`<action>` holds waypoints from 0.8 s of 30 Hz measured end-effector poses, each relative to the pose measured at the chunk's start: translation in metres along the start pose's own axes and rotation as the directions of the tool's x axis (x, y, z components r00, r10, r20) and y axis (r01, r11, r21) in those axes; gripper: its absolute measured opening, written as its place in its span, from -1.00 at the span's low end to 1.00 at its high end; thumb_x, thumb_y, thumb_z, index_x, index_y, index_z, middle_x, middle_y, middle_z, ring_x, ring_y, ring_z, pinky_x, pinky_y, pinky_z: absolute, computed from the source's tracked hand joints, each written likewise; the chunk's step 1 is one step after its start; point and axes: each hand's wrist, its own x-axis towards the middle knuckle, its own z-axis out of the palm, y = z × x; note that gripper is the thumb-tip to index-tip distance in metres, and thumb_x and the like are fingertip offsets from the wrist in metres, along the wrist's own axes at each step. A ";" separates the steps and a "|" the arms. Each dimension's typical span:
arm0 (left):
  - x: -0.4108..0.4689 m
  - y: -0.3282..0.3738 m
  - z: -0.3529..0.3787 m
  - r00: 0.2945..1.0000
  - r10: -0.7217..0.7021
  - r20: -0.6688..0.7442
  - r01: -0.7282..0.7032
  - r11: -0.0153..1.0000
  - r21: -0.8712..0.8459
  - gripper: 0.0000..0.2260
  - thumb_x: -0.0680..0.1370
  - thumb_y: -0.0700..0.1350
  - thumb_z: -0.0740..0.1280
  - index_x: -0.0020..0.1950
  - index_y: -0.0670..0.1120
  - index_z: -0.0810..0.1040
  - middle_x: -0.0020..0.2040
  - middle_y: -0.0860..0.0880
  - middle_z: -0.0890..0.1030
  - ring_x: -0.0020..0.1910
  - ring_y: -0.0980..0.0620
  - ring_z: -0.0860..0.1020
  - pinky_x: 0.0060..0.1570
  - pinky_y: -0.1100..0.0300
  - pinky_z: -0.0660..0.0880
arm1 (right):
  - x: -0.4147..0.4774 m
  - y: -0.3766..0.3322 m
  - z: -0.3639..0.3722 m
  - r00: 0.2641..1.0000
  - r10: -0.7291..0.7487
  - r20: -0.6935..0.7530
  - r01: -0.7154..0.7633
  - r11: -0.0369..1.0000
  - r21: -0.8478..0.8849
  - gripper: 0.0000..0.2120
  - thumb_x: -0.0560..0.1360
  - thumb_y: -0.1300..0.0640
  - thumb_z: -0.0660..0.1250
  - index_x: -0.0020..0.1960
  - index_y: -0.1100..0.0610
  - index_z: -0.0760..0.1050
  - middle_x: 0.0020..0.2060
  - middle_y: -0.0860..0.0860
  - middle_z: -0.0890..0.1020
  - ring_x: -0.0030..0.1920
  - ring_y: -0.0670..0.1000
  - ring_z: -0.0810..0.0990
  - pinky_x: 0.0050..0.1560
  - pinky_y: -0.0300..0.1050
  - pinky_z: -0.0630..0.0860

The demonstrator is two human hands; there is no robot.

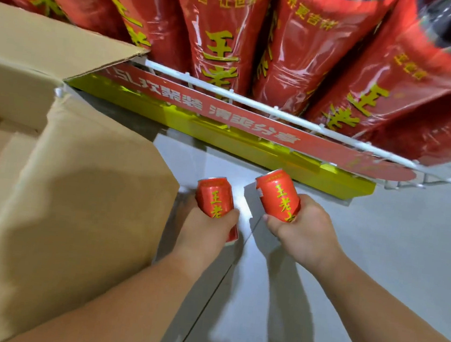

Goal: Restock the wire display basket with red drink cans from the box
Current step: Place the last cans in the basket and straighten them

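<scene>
My left hand (204, 231) grips a red drink can (214, 196) with yellow characters, held above the grey floor just right of the cardboard box (75, 196). My right hand (300, 230) grips a second red can (277, 195), tilted with its top toward the display. Both cans hang below and in front of the white wire display basket (254, 105). The basket's front rail runs from the box flap down to the right. The box stands open at the left; its inside is mostly out of view.
Large shrink-wrapped red bottles (225, 38) fill the wire basket above the rail. A red and yellow sign strip (224, 125) hangs under the rail. Grey floor (379, 244) lies beneath my hands. An open box flap (50, 46) reaches up to the basket's left end.
</scene>
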 end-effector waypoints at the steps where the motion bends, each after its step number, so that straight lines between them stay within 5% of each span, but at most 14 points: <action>1: -0.013 0.005 -0.006 1.000 0.016 -0.002 -0.016 1.000 -0.004 -0.73 0.41 -0.06 0.58 -0.06 0.06 0.51 -0.14 0.02 0.64 -0.15 0.06 0.63 -0.11 0.12 0.59 | -0.012 -0.004 -0.006 1.000 0.012 -0.003 -0.011 0.999 0.031 -0.63 0.36 -0.01 0.55 0.06 0.05 0.49 -0.11 0.02 0.61 -0.15 0.04 0.56 -0.28 -0.21 0.40; 7: -0.099 0.046 -0.047 0.994 0.104 0.037 -0.105 0.994 0.038 -0.73 0.38 -0.06 0.60 -0.06 0.01 0.55 -0.18 0.01 0.64 -0.27 0.10 0.60 -0.41 0.38 0.44 | -0.093 -0.047 -0.064 0.996 0.092 -0.018 -0.089 0.984 0.153 -0.62 0.31 0.03 0.54 0.04 0.06 0.48 -0.21 -0.04 0.60 -0.25 -0.10 0.55 -0.33 -0.21 0.40; 14: -0.221 0.131 -0.110 0.968 0.219 0.124 -0.229 0.971 0.072 -0.73 0.39 -0.02 0.59 -0.04 -0.01 0.56 -0.21 -0.01 0.65 -0.30 0.13 0.61 -0.44 0.47 0.42 | -0.202 -0.109 -0.163 0.985 0.159 -0.060 -0.139 0.956 0.258 -0.57 0.26 0.04 0.56 0.00 0.04 0.41 -0.17 -0.01 0.62 -0.21 -0.03 0.62 -0.28 -0.11 0.53; 18: -0.282 0.192 -0.158 0.953 0.285 0.104 -0.291 0.956 0.046 -0.58 0.23 0.12 0.60 0.00 0.08 0.58 -0.18 0.00 0.68 -0.25 0.07 0.66 -0.14 0.08 0.67 | -0.264 -0.162 -0.226 0.984 0.147 -0.100 -0.111 0.947 0.301 -0.57 0.28 0.04 0.56 0.04 0.00 0.43 -0.19 -0.07 0.62 -0.22 -0.07 0.61 -0.26 -0.11 0.53; 21: -0.325 0.252 -0.198 0.922 0.376 0.092 -0.383 0.921 0.069 -0.64 0.29 0.01 0.63 -0.03 0.03 0.56 -0.17 -0.04 0.66 -0.33 0.16 0.61 -0.38 0.35 0.53 | -0.309 -0.209 -0.272 0.984 0.100 -0.147 -0.046 0.942 0.331 -0.63 0.29 0.08 0.56 0.01 -0.04 0.48 -0.28 -0.10 0.62 -0.31 -0.11 0.61 -0.25 -0.10 0.58; 24: -0.373 0.319 -0.241 0.869 0.484 0.105 -0.492 0.867 0.074 -0.67 0.36 -0.07 0.61 -0.01 0.04 0.54 -0.17 0.01 0.66 -0.32 0.17 0.63 -0.44 0.40 0.45 | -0.352 -0.265 -0.319 0.980 0.074 -0.183 0.009 0.910 0.415 -0.65 0.27 0.13 0.54 -0.01 -0.02 0.49 -0.34 -0.06 0.66 -0.42 -0.11 0.63 -0.29 -0.07 0.63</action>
